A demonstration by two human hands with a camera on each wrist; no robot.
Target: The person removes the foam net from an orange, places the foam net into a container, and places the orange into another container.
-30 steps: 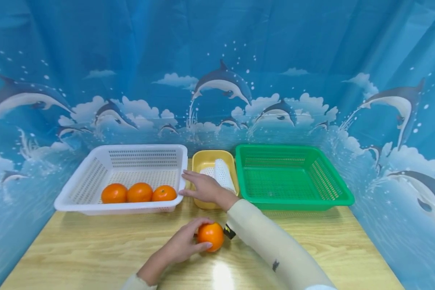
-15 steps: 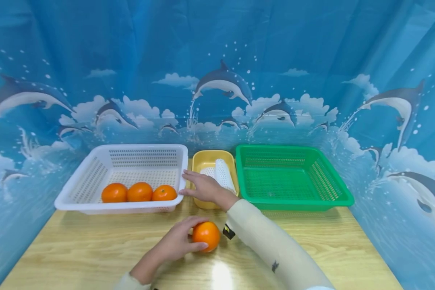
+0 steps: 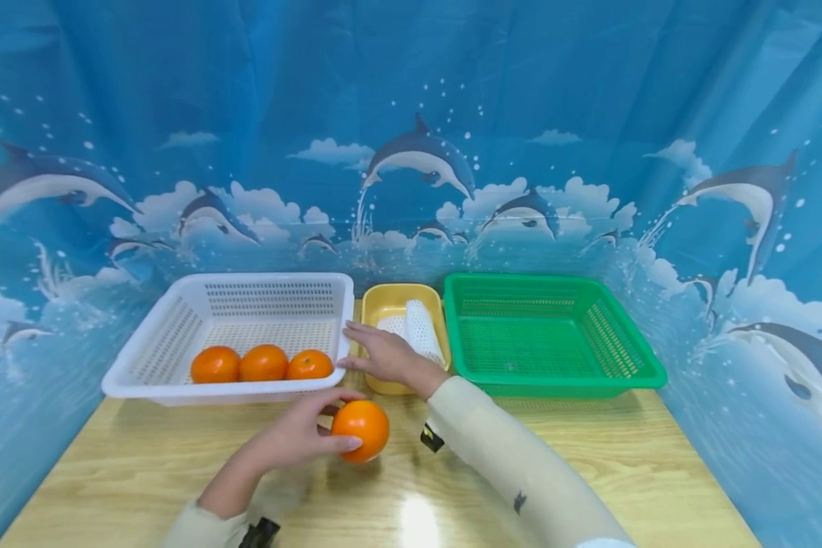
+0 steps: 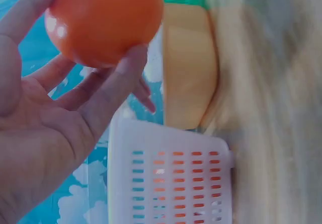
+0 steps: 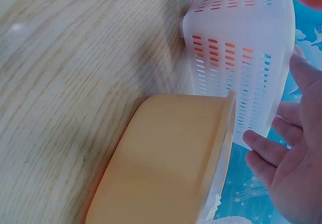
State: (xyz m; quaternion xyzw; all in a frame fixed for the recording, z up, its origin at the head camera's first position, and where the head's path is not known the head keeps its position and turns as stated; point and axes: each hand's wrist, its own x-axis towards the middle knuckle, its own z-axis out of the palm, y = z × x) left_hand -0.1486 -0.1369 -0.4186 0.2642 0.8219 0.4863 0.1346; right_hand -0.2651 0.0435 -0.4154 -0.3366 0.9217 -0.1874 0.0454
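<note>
In the head view my left hand (image 3: 291,438) grips an orange (image 3: 361,431) from its left side, with the fruit raised a little over the table in front of the white basket (image 3: 178,392). The left wrist view shows fingers and thumb curved round the same orange (image 4: 105,22). My right hand (image 3: 387,355) touches the right rim of the white basket with its fingers extended, reaching across the yellow tray. Several fingers of that right hand (image 5: 302,148) show beside the basket wall in the right wrist view. Three more oranges (image 3: 264,363) lie in a row along the basket's front side.
Between the baskets stands the yellow tray (image 3: 383,301), holding white mesh sleeves (image 3: 422,331). A green basket (image 3: 555,380) is to its right. A blue dolphin-print curtain (image 3: 411,91) hangs behind the wooden table (image 3: 589,457).
My left hand has carried the orange leftward and slightly up off the table, toward the white basket. The right hand has stayed at the basket's rim.
</note>
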